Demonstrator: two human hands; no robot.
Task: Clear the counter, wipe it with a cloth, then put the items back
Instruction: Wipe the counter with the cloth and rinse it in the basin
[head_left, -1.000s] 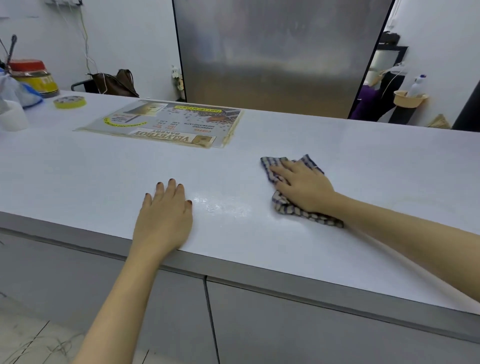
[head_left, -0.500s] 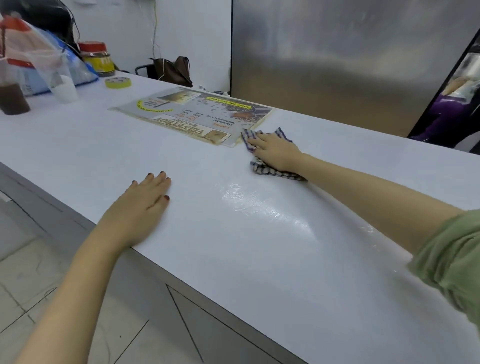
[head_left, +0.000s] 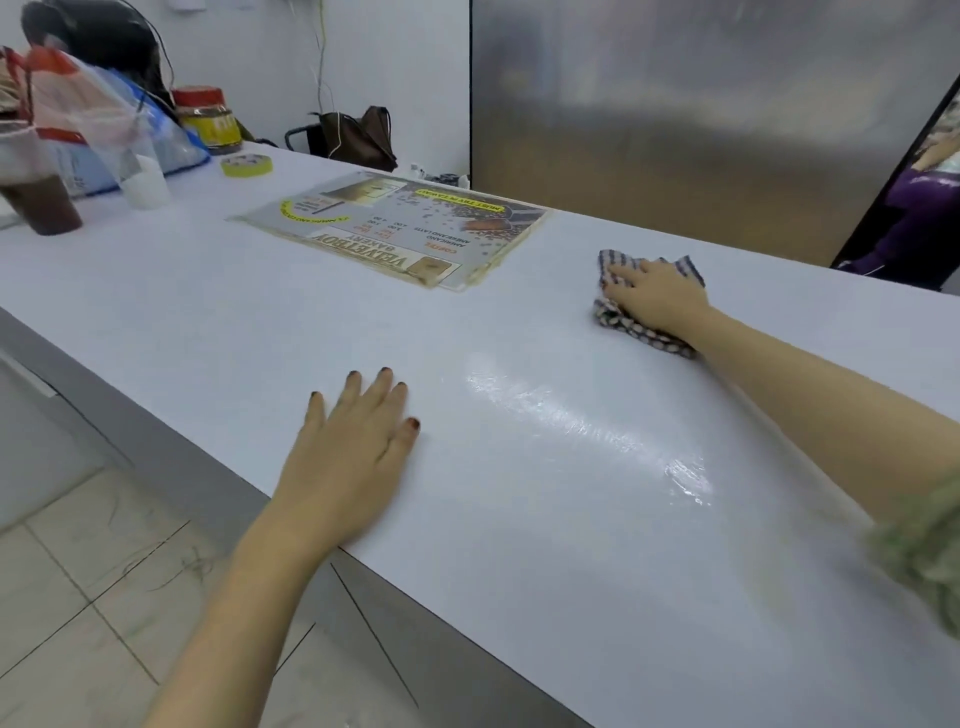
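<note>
A long white counter (head_left: 218, 312) runs from the left to the lower right. My right hand (head_left: 657, 299) presses flat on a blue-and-white checked cloth (head_left: 644, 338) near the counter's far side, to the right of a laminated menu sheet (head_left: 395, 228). My left hand (head_left: 348, 457) lies flat on the counter close to its front edge, fingers straight, holding nothing. A wet, shiny streak (head_left: 582, 421) shows on the surface between the two hands.
At the far left stand a cup with a dark drink (head_left: 39, 200), a small white cup (head_left: 145, 182), plastic bags (head_left: 98, 119), a red-lidded jar (head_left: 208, 119) and a yellow tape roll (head_left: 247, 165). A metal panel (head_left: 675, 104) rises behind the counter. Tiled floor lies lower left.
My right hand slid the cloth away from the menu's corner to the right along the counter. My left hand stayed flat near the front edge. The view shifted slightly.
</note>
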